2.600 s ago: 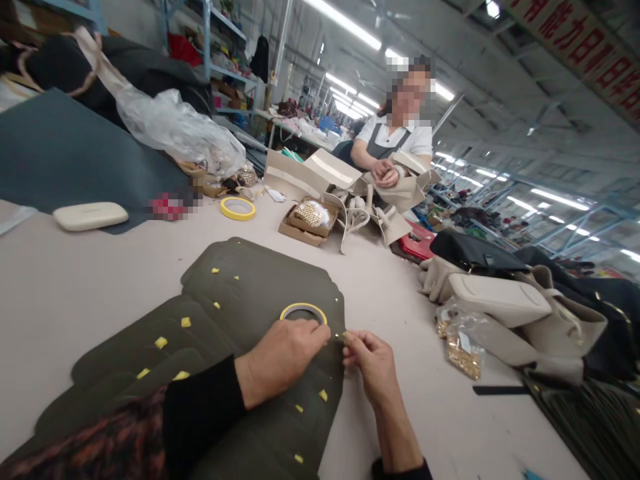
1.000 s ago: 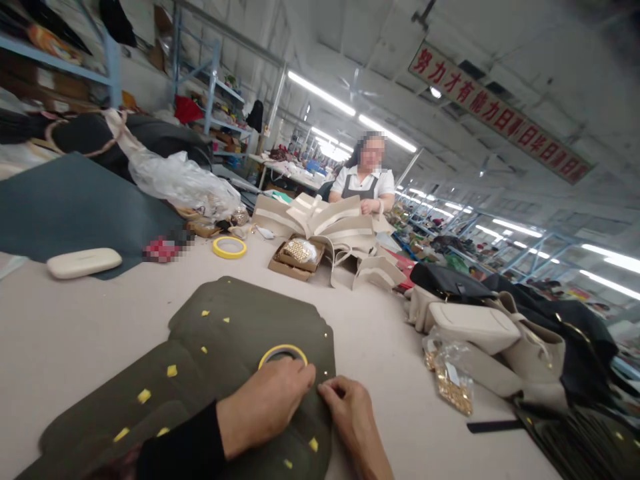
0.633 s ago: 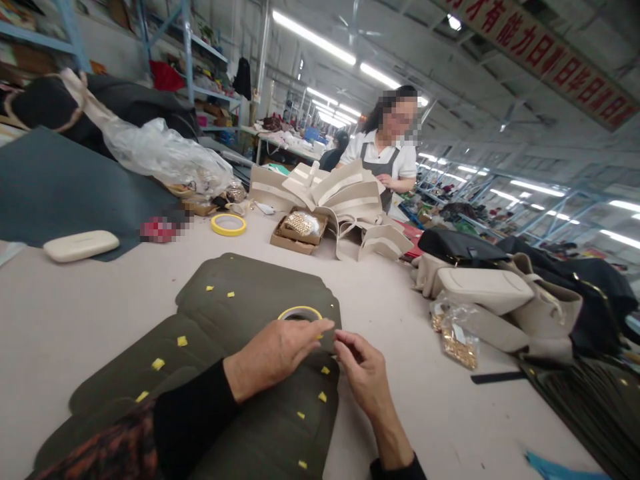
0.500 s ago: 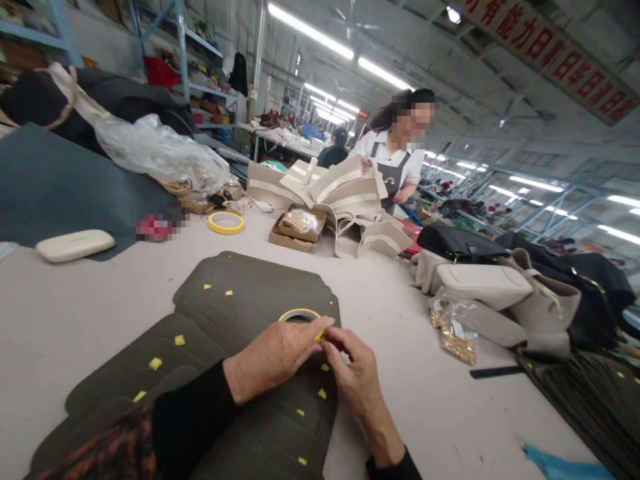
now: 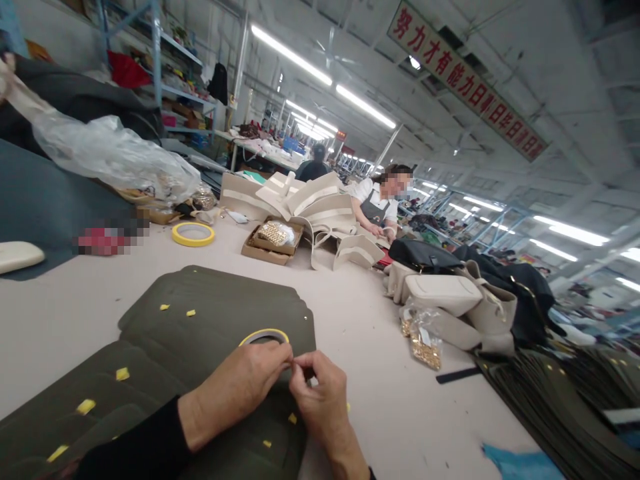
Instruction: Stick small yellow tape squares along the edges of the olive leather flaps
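one tape roll (image 5: 265, 332), hole upward

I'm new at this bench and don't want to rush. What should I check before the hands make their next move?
1. Left hand on the tape roll: ok, its fingers close over the near side.
2. Right hand near the left: ok, fingertips meet or nearly meet.
3. Tape between the right fingertips: cannot tell, too small.
4. Whole of the green panels in view: not ok, cut off at lower left.
5. Spare yellow roll off the panels: ok, beyond them.
6. Co-worker's hands away from the panels: ok.
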`<state>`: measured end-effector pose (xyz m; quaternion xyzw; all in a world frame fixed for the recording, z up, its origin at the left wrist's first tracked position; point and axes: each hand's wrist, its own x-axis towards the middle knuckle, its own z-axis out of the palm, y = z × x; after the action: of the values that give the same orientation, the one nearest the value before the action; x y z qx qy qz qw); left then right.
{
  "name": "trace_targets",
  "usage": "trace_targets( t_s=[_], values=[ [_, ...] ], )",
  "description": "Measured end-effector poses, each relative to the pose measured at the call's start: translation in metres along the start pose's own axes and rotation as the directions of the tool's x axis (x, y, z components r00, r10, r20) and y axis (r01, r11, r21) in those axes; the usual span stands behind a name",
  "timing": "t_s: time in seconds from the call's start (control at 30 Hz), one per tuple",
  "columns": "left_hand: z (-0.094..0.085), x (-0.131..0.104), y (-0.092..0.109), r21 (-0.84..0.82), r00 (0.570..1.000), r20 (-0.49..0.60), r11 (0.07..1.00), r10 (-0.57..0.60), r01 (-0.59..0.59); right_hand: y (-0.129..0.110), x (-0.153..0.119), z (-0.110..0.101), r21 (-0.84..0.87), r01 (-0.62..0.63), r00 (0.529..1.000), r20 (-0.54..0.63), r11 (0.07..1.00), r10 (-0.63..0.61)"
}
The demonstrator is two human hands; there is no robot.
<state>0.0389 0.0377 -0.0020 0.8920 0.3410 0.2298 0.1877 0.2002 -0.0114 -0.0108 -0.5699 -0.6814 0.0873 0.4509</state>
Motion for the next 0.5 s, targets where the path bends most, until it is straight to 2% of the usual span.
trace_targets(
  t_s=[0.07,0.13,0.2,0.3,0.37,0.5],
  values=[
    [-0.002,0.000,0.002,0.066,0.999,-0.016,0.997,0.029,-0.028,-0.006,0.002,0.001,0.181,-0.224,0.975,0.052,0.958,0.218],
    [-0.004,-0.001,0.007,0.129,0.998,-0.034,0.990,0.061,-0.056,-0.007,0.005,0.002,0.356,-0.409,0.912,0.144,0.840,0.383],
    [-0.006,-0.003,0.012,0.173,0.994,-0.057,0.982,0.089,-0.078,-0.001,0.008,0.002,0.459,-0.500,0.863,0.191,0.734,0.469],
    [-0.005,-0.006,0.018,0.193,0.988,-0.077,0.974,0.132,-0.115,0.019,0.013,-0.001,0.534,-0.584,0.781,0.165,0.611,0.602],
    [-0.001,-0.006,0.018,0.195,0.990,-0.053,0.974,0.127,-0.114,0.035,0.015,-0.007,0.537,-0.628,0.737,0.178,0.563,0.652],
    [0.005,-0.001,0.012,0.253,0.998,0.055,0.967,0.011,-0.024,0.053,0.014,-0.015,0.411,-0.654,0.754,0.289,0.635,0.590]
  ],
)
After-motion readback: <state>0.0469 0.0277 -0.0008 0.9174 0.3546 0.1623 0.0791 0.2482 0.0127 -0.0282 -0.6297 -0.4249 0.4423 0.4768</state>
